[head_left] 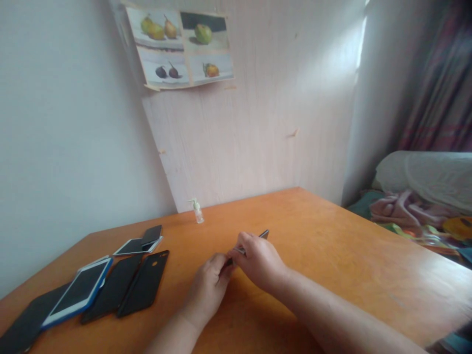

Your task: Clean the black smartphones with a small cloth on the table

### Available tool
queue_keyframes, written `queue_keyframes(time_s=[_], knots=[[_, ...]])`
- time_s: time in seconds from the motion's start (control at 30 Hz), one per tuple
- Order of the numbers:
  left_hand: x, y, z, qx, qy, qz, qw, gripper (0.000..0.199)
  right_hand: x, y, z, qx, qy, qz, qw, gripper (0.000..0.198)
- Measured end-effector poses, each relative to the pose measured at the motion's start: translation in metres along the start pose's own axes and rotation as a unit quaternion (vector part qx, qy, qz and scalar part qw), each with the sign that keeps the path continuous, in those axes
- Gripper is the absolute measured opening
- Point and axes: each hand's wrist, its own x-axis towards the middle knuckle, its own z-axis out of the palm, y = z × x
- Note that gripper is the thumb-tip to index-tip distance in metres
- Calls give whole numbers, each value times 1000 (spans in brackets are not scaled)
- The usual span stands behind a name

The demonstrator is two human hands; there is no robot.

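Note:
Both my hands meet at the middle of the orange wooden table (332,246). My right hand (260,260) covers a dark phone (264,234), whose far corner sticks out past my fingers. My left hand (208,285) pinches the phone's near end, fingers closed on it. Most of the phone is hidden under my hands.
Several phones and dark cases lie in a row at the left: a blue-edged phone (79,290), a black case (145,282), a white phone (134,246). A small pump bottle (198,211) stands by the wall. A bed with blankets (416,206) is at the right.

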Motion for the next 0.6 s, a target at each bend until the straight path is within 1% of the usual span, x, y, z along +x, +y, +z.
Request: queue_keyframes(time_s=[0.13,0.2,0.23,0.33,0.4,0.47,0.57,0.6], knots=[[0,1,1,32,19,-7,999,21,10,18,-12,-34,19,79,996,19],[0,1,2,34,19,-5,999,21,10,20,-13,-38,21,90,995,20],[0,1,2,30,18,-4,999,21,8,18,-10,-32,19,78,996,19],[-1,1,1,4,15,2,1000,18,0,4,0,-4,1,7,1000,18],[-1,1,0,-2,17,2,1000,17,-1,2,2,4,-1,-13,1000,18],[0,1,0,14,22,-3,1000,18,5,11,-3,-10,9,18,1000,19],[1,2,0,40,24,-3,999,21,17,34,-15,-48,39,105,993,20],[1,2,0,43,24,-1,999,21,20,38,-17,-55,45,122,990,20]])
